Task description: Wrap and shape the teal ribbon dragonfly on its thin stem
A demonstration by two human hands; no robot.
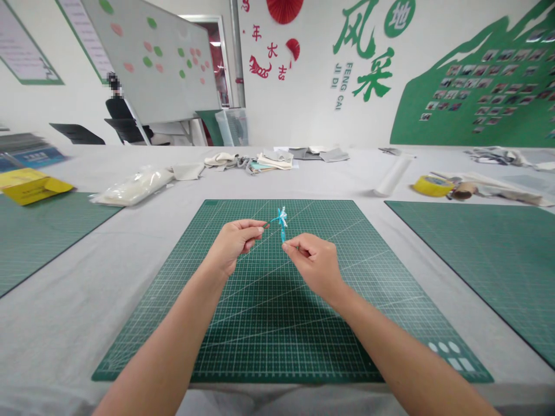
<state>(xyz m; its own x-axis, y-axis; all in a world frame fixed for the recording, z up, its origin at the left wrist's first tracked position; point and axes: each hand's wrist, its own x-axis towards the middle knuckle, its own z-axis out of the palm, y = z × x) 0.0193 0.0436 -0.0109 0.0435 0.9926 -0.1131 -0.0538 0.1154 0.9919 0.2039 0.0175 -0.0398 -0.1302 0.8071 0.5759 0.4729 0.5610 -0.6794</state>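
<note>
A small light-blue and white ribbon-like piece (282, 218) is held up above a green cutting mat (277, 323) with a white grid. My left hand (236, 240) pinches a thin strand that runs out from the piece's left side. Its lower blue end is between the thumb and fingertips of my right hand (314, 260). The white part at the top is bunched, and its exact kind is too small to make out. Both hands are closed and apart from each other, with the piece between them.
Other cutting mats lie left (47, 231) and right (481, 260). Toward the back are a plastic-wrapped packet (134, 186), folded cloths (273, 159), a white roll (392, 176) and yellow tape (432, 186). A yellow box (32, 185) sits at left. Behind the table, a person (119, 107) is near a whiteboard.
</note>
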